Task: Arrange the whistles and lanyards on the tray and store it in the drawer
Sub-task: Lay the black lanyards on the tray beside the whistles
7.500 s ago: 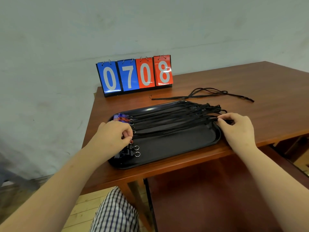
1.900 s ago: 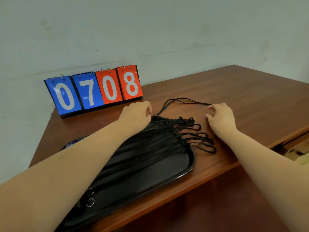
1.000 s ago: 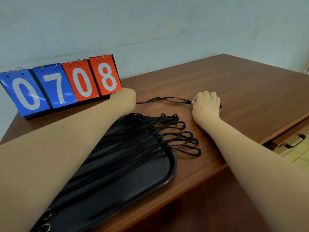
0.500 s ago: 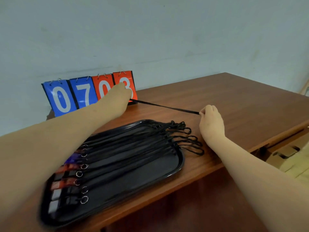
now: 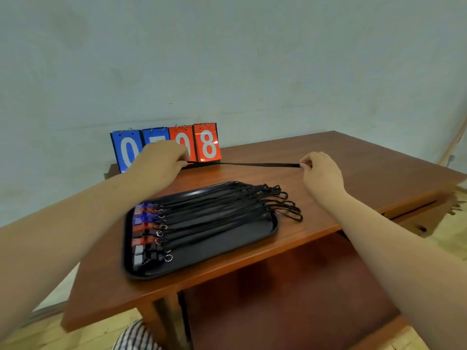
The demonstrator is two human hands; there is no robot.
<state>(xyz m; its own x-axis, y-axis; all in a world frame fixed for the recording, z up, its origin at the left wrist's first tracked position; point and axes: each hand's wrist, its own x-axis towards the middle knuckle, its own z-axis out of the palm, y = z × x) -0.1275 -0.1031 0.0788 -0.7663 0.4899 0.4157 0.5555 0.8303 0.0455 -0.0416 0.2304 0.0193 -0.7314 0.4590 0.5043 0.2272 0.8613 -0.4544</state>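
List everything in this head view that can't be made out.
1. Head view: the left hand covers its end of the taut lanyard, so whether a whistle hangs there is hidden.
2. The same hand hides the second digit of the scoreboard and part of the third.
3. The whistles on the tray are blurred, so their count is uncertain.
4. The drawer near the right edge is blurred; whether it is open or closed is unclear.

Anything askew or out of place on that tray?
Loop ends of the lanyards overhang the tray's right rim onto the table. A single lanyard is off the tray, stretched between left hand and right hand. Whistles sit lined up.
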